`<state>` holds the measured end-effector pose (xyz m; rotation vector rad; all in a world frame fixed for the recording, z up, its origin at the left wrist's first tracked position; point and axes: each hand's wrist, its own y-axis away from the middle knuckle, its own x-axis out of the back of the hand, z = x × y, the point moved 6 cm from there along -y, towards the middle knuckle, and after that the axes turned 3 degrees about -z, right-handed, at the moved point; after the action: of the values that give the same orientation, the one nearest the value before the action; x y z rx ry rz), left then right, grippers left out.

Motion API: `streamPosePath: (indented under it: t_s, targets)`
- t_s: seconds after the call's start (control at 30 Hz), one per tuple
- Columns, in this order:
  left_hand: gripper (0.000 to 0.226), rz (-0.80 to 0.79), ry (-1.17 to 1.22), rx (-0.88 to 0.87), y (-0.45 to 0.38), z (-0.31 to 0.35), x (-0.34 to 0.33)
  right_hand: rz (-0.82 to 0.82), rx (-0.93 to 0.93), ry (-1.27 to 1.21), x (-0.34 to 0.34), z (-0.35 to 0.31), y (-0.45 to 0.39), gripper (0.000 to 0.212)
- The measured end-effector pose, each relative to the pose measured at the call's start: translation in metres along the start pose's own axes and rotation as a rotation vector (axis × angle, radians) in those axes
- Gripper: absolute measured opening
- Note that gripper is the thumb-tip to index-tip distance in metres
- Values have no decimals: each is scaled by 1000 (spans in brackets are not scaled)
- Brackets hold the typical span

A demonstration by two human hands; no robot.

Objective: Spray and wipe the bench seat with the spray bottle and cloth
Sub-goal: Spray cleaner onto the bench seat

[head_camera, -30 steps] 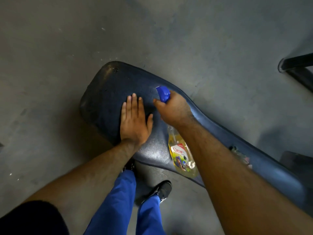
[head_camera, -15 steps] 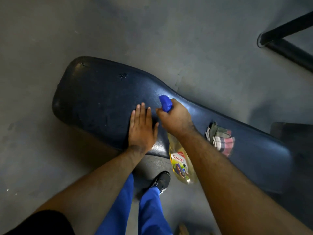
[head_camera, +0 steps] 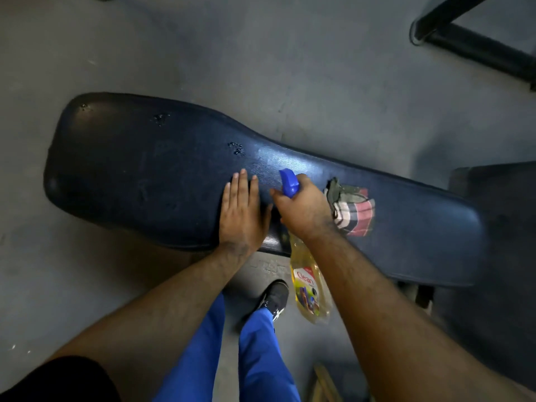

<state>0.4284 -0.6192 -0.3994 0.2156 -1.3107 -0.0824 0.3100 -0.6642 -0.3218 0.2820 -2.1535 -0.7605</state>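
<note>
One bench seat (head_camera: 130,175), one spray bottle (head_camera: 304,274), one cloth (head_camera: 355,210)

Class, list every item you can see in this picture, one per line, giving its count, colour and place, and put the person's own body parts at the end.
bench seat: one, dark blue, across the middle on the floor
spray bottle: one, yellow with blue nozzle, in the right hand
cloth: one, checked red, white and grey, on the seat right of the hands
metal frame: one, black, top right
floor: one, grey, all around
shoe: one, black, below the seat
trouser legs: two, blue, bottom centre
left hand: one, flat on the seat
right hand: one, gripping the bottle
</note>
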Motion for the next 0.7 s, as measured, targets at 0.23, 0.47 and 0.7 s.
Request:
streamPosePath:
  t_s: [0.23, 0.47, 0.7]
  targets:
    - [71, 40, -74, 43, -1, 17, -25, 118, -58, 1, 28, 49, -13, 37]
    - [70, 82, -67, 49, 0, 18, -25, 47, -44, -79, 15, 78, 3, 39]
    - [65, 98, 54, 26, 9, 8, -6, -40, -28, -79, -13, 91, 53, 30]
